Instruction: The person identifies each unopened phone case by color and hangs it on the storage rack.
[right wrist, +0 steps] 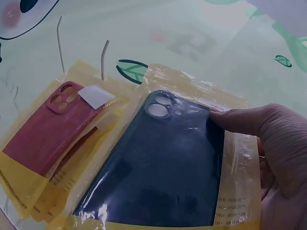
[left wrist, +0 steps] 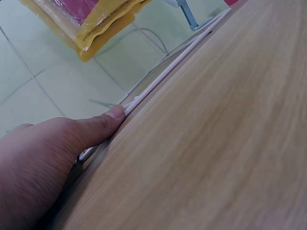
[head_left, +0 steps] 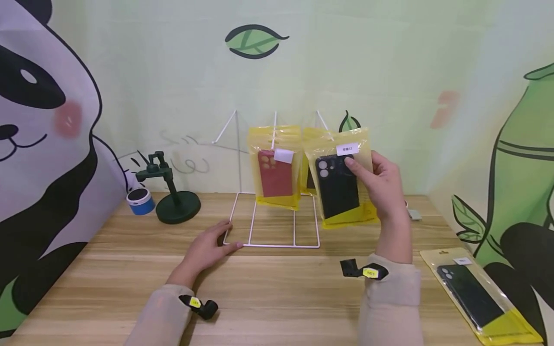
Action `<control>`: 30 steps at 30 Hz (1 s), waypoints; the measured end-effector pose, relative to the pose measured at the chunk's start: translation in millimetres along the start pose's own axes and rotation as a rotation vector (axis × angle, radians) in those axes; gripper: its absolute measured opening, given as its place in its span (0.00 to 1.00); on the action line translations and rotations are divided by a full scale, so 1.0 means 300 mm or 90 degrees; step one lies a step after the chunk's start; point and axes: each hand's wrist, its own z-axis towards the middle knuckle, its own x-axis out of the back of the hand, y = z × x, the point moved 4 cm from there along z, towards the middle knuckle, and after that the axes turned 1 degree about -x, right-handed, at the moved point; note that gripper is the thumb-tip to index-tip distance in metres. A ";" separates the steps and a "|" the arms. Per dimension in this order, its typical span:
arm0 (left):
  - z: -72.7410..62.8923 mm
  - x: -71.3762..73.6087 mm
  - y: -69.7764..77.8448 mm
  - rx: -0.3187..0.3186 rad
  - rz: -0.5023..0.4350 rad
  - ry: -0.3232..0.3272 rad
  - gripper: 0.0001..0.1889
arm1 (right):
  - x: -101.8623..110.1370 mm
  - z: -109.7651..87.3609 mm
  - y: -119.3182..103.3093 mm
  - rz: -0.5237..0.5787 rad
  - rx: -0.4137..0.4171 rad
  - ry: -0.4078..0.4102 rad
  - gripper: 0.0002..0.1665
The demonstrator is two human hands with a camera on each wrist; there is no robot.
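My right hand (head_left: pixel 387 185) pinches the right edge of a yellow-and-clear bag holding a black phone case (head_left: pixel 337 185), thumb across its front. The right wrist view shows the black phone case (right wrist: pixel 163 163) close up, tilted. This bag overlaps another bagged case on the rack's right hook, mostly hidden. A bagged red phone case (head_left: pixel 275 175) hangs from the middle hook. At the white wire rack's base (head_left: pixel 277 246), my left hand (head_left: pixel 205 250) rests on the front left corner, fingers extended. Its thumb (left wrist: pixel 103 128) touches the front wire; the other fingers are hidden in the left wrist view.
Another bagged black phone case (head_left: pixel 469 295) lies on the table at the right. A dark green stand (head_left: pixel 177 206) and a blue-and-white cylinder (head_left: pixel 140 201) stand at the left. The rack's left hook (head_left: pixel 225 127) has nothing on it. A printed cloth backdrop (head_left: pixel 368 57) rises behind.
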 end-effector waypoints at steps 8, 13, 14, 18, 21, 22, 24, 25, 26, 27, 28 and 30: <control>0.007 -0.001 -0.003 -0.001 -0.003 0.003 0.43 | 0.015 0.013 0.035 -0.031 -0.030 0.021 0.29; 0.004 -0.005 -0.009 0.002 -0.003 -0.002 0.43 | -0.003 0.023 0.060 -0.042 -0.051 0.027 0.31; 0.003 -0.006 -0.009 0.003 -0.004 -0.002 0.43 | -0.008 0.026 0.065 -0.041 -0.052 0.025 0.31; 0.000 -0.005 -0.007 -0.001 -0.007 0.000 0.43 | -0.033 0.033 0.080 -0.028 -0.052 0.022 0.30; -0.001 -0.004 -0.006 -0.004 -0.010 0.002 0.43 | -0.048 0.039 0.094 -0.025 -0.052 0.035 0.29; -0.001 -0.005 -0.007 -0.004 -0.011 0.001 0.43 | -0.052 0.042 0.100 -0.029 -0.051 0.041 0.29; 0.000 -0.006 -0.009 -0.004 -0.009 0.001 0.43 | -0.059 0.049 0.110 -0.043 -0.047 0.053 0.28; 0.000 -0.007 -0.011 -0.001 -0.008 0.001 0.43 | -0.061 0.051 0.112 -0.054 -0.042 0.059 0.28; 0.000 -0.007 -0.012 0.000 -0.007 0.001 0.43 | -0.064 0.052 0.113 -0.067 -0.038 0.064 0.28; 0.000 -0.008 -0.012 -0.001 -0.006 0.001 0.43 | -0.065 0.054 0.115 -0.078 -0.034 0.069 0.28; 0.000 -0.007 -0.012 -0.001 -0.005 0.000 0.43 | -0.066 0.054 0.116 -0.087 -0.029 0.072 0.28; 0.000 -0.008 -0.011 0.000 -0.004 0.001 0.43 | -0.068 0.054 0.117 -0.099 -0.022 0.078 0.27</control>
